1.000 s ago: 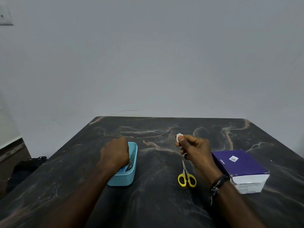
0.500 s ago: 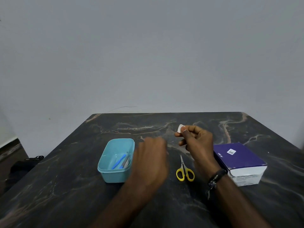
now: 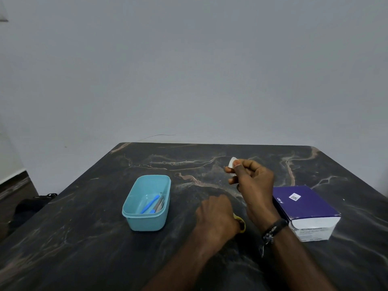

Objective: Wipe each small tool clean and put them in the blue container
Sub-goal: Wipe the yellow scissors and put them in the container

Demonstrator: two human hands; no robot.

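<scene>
My right hand (image 3: pixel 255 185), centre right of frame, pinches white wipe (image 3: pixel 232 162) between thumb and fingers. My left hand (image 3: pixel 216 215), lower centre, covers yellow scissors (image 3: pixel 241 224); grip there unclear. Blue container (image 3: pixel 147 203), left of centre on dark table (image 3: pixel 84 238), holds small tools (image 3: pixel 155 203).

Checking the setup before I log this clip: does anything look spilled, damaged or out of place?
Nothing stands out. The blue container sits upright with tools inside, the purple box lies flat and closed, and the table shows no spill.
</scene>
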